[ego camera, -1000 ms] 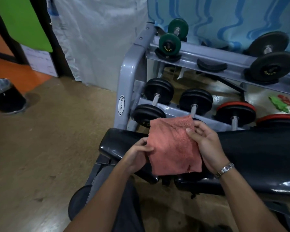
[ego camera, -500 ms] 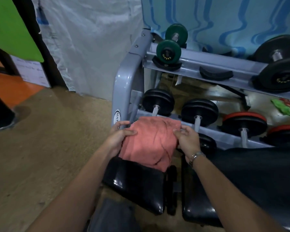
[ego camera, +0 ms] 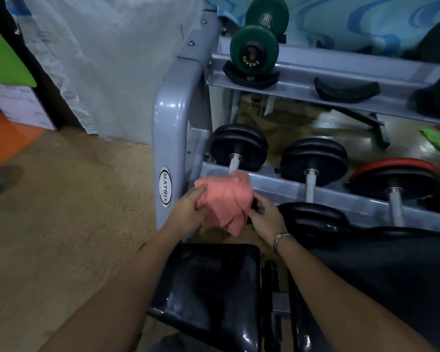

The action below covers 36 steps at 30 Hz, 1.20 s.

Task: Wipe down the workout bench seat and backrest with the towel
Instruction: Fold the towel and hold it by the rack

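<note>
So at this point the salmon-pink towel [ego camera: 224,199] was bunched up between both hands, held in the air just in front of the grey Matrix dumbbell rack [ego camera: 167,138] and past the far edge of the bench seat [ego camera: 214,283]. It wasn't touching the padding at all. The left hand [ego camera: 188,214] had its fingers closed around the towel's left side, and the right hand [ego camera: 264,219], the one with the metal wristwatch [ego camera: 280,238], was pinching the lower right edge. The two hands sat close together with only the wad of cloth between them.

My read is the towel was being gathered into a pad, because a loose rag just skids around on shiny vinyl and a folded lump gives you something to press with. Holding it up off the bench makes sense for that, since you can't really refold it once it's flat.

The seat pad lay right under the forearms and the long black backrest [ego camera: 381,270] ran off to the right, separated by a gap with the metal frame showing. Both looked glossy, couldn't tell if either was wet or dirty. Black dumbbells [ego camera: 313,161] stayed parked on the lower shelf behind.
</note>
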Motion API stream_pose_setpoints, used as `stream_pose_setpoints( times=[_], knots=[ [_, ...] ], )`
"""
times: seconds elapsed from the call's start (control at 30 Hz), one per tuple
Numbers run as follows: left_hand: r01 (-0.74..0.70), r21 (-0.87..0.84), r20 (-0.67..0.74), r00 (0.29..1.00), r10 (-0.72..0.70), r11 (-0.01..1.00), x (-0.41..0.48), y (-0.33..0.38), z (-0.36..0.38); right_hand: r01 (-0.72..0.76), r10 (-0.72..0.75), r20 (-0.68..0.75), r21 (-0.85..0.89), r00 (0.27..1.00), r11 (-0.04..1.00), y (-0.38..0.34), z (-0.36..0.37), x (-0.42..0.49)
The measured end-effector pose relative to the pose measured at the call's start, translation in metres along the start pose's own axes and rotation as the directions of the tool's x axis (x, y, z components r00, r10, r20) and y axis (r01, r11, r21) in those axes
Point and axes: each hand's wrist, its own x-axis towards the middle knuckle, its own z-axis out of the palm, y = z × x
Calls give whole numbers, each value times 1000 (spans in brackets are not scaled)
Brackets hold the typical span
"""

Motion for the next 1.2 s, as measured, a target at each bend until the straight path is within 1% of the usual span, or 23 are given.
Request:
stream_pose_setpoints(
  times=[0.1,0.2,0.3,0.37,0.43,0.57,0.67,0.8,0.9,0.97,1.07,1.2],
  knots=[
    [7,140,-17,1000,-4,990,-2,5,-1,29,-30,-11,-95,1000,995,1,-7,-8],
    [-32,299,-16,999,38,954,-19,36,-12,76,-76,11,-294,997,953,-15,-24,-27],
    [-88,361,-15,995,100,928,-37,79,-26,162,-151,60,-460,987,873,-44,-50,-49],
    [-139,371,-17,988,156,918,-51,112,-38,214,-206,75,-515,976,830,-68,-73,-70],
    [-183,390,-28,977,210,902,-68,148,-51,252,-269,58,-584,961,771,-94,-100,-93],
    [-267,453,-30,949,314,851,-106,223,-72,250,-342,30,-745,939,619,-138,-161,-144],
    [-307,485,-32,929,368,819,-123,277,-84,233,-382,3,-798,924,556,-164,-209,-168],
    [-362,537,-21,897,441,762,-113,352,-97,190,-448,-83,-825,890,532,-206,-280,-176],
    [-384,584,-7,878,478,715,-84,401,-97,173,-491,-98,-862,865,476,-228,-326,-158],
    [-396,617,-6,862,508,680,-50,436,-96,148,-515,-118,-882,849,447,-243,-358,-127],
    [-392,661,-18,844,536,640,10,490,-102,115,-513,-173,-869,841,481,-270,-403,-72],
    [-383,647,-3,863,505,659,44,568,-139,107,-513,-200,-855,835,507,-336,-454,-49]
  ],
)
